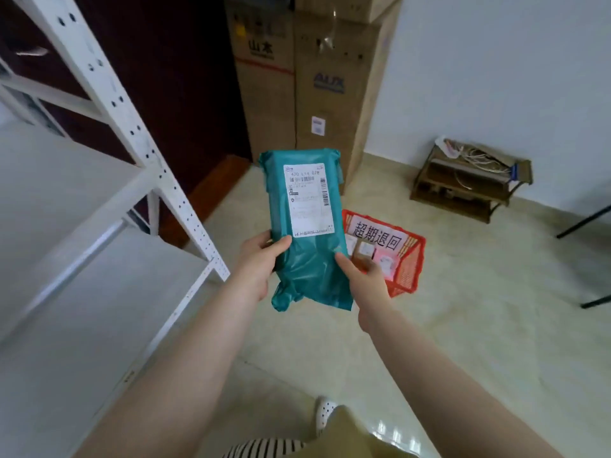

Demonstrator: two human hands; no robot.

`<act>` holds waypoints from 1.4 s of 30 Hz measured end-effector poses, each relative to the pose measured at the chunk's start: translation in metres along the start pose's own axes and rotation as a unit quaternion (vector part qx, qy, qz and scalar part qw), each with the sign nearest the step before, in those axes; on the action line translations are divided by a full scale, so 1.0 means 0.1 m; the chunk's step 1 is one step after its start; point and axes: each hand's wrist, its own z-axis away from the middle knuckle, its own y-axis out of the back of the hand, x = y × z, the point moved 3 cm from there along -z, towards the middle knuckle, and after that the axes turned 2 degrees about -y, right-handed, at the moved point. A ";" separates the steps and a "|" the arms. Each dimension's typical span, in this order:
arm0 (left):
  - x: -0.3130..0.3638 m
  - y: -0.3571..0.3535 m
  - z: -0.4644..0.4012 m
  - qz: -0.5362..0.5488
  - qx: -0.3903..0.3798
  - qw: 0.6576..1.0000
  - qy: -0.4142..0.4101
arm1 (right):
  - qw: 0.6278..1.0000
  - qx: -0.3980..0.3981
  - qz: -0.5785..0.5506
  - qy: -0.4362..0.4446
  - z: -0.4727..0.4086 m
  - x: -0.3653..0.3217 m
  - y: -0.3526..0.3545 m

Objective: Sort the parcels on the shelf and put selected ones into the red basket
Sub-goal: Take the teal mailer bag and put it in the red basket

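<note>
Tiled floor (463, 325), red basket (411, 262), teal parcel (307, 259) in both hands' grip

**Two-handed hold, arms extended**

Both bare forearms reach forward and converge. The left hand (256, 259) grips with thumb on top, fingers curled behind. The right hand (365, 276) closes likewise, thumb forward, wrist bent slightly inward.

teal parcel (305, 226) in both hands' grip, above red basket (410, 259)

Bright even light, soft blur, wide-angle bending at edges
</note>
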 end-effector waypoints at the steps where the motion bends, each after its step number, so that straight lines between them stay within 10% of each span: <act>1: -0.04 -0.21 -0.11 -0.001 0.000 1.000 0.001 | 0.999 0.007 0.002 -0.039 -0.08 0.01 0.16; 5: -0.19 -1.04 -0.42 -0.022 -0.026 0.999 0.013 | 0.973 -0.019 -0.158 -0.167 -0.43 -0.02 0.65; 16: -0.17 -2.18 -1.12 -0.161 -0.180 0.958 0.156 | 0.915 0.013 -0.393 -0.088 -1.41 -0.27 1.25; 23: -0.50 -2.79 -2.05 -0.124 -0.192 0.912 0.340 | 0.913 0.085 -0.382 -0.111 -2.33 -0.52 1.48; 42: -1.62 -4.19 -4.01 -0.145 -0.081 0.919 0.357 | 0.911 0.166 -0.260 -0.274 -4.70 -0.08 2.45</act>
